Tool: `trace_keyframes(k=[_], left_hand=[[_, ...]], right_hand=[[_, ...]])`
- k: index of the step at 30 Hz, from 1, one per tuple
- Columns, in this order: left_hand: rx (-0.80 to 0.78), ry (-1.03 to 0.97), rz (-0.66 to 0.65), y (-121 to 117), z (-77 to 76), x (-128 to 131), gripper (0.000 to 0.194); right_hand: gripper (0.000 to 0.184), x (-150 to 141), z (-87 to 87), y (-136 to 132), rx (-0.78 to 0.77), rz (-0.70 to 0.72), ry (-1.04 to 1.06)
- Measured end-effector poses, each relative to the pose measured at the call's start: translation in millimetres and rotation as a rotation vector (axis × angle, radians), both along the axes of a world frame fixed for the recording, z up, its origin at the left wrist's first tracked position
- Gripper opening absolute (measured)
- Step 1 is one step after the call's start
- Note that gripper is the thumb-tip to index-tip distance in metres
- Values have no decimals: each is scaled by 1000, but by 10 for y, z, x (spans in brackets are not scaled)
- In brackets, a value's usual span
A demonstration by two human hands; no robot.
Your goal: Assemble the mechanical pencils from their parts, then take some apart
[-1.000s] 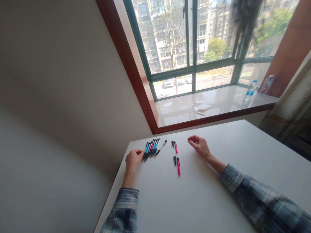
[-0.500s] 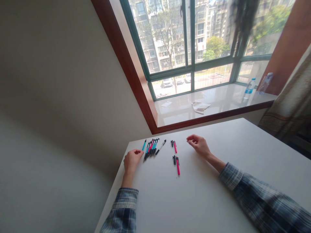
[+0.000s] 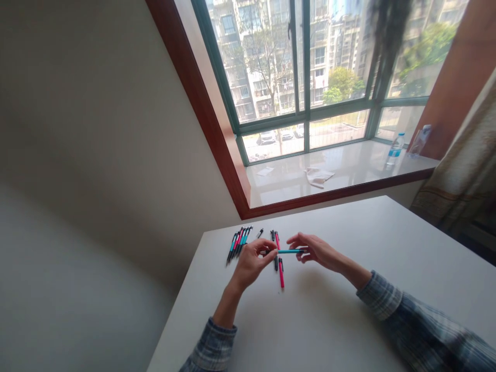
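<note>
My left hand [image 3: 251, 262] pinches a teal pen [image 3: 289, 251] by its dark end and holds it level above the table. The pen's other end reaches my right hand [image 3: 316, 251], whose fingers are parted around it; a firm grip is not visible there. Below and behind the held pen lie a pink pen piece [image 3: 281, 274] and another pink piece [image 3: 277, 237], each beside a black part. Left of them rests a row of teal, pink and black pens [image 3: 237, 243], partly hidden by my left hand.
The white table [image 3: 310, 320] meets the wall near its far-left corner. Behind it, a window sill holds a crumpled white cloth or paper [image 3: 320, 177] and a water bottle [image 3: 395, 149]. A curtain [image 3: 453, 170] hangs at the right.
My left hand has lifted the teal pen from the left end of the row and carried it right. My right hand has shifted slightly, its fingers now parted at the pen's far end.
</note>
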State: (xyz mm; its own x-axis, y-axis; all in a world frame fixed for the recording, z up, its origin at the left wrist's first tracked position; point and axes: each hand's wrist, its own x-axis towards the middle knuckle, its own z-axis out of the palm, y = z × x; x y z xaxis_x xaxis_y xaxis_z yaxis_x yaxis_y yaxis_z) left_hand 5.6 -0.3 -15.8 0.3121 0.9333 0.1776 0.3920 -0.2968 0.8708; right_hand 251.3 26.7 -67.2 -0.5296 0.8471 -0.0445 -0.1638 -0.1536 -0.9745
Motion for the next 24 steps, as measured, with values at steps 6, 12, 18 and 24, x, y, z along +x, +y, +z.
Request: trace_keyframes(k=[6, 12, 18, 24], left_hand=[[-129, -344, 93, -51, -208, 117, 38], [-353, -724, 23, -59, -298, 150, 50], [-484, -891, -114, -175, -270, 273, 46], [-475, -897, -116, -189, -314, 361, 41]], right_hand=[[46, -121, -40, -156, 57, 274, -10], [43, -216, -94, -320, -215, 330, 244], [41, -128, -64, -383, -372, 601, 382], [36, -193, -100, -462, -403, 543, 427]])
